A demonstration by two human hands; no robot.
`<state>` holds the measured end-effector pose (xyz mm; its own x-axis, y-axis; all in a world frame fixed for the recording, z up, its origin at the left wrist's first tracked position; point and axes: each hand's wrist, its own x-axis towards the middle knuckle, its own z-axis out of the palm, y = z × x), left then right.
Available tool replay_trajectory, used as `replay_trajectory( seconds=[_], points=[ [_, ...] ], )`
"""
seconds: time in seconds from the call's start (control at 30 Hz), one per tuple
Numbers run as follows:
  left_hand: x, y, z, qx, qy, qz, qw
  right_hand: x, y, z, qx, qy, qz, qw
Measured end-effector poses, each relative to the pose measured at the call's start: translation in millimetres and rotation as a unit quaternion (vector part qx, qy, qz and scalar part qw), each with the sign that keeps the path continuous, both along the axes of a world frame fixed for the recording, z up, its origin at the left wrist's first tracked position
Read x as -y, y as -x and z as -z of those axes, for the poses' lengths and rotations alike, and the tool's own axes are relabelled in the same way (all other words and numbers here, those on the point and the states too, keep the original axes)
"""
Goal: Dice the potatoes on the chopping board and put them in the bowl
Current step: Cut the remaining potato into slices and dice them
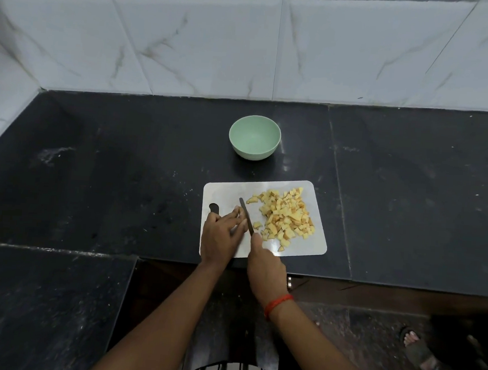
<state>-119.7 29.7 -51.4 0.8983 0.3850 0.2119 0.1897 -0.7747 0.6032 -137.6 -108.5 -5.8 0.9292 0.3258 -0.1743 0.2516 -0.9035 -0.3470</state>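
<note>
Tiles (218, 38), white with grey veins, fill the upper part of the frame. Below them a black stone tabletop (108, 161) spans the middle. A white chopping board (225, 192) lies at centre, near the tabletop's front edge, with a handle hole at its left end. Diced potato (285, 216) is heaped on the board's right half, with a few pieces loose beside the heap. A pale green bowl (250, 153) stands on the tabletop just above the board, apart from it. The left hand (222, 235) rests on the board's left half, fingers bent down beside the blade; whether its grip is clamped on a piece I cannot tell. The right hand (263, 261), a red band (277, 304) on its wrist, has its grip clamped on a knife (246, 215), whose blade lies between the left hand and the heap.
</note>
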Motion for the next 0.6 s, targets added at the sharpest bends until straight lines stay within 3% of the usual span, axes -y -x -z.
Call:
replay_trajectory(
  seconds=[0.2,0.4,0.6],
  points=[
    [2.3,0.0,-1.7,0.002,0.017,-0.004,1.0,39.9,43.5,9.7,-0.036,0.034,-0.029,0.998],
    [-4.2,0.9,8.2,-0.03,0.063,-0.013,0.997,56.3,53.9,2.3,-0.01,-0.09,0.025,0.996],
    [-1.3,2.0,1.2,-0.011,0.084,-0.017,0.996,6.5,-4.1,-8.4,0.049,-0.142,0.046,0.988]
  ],
)
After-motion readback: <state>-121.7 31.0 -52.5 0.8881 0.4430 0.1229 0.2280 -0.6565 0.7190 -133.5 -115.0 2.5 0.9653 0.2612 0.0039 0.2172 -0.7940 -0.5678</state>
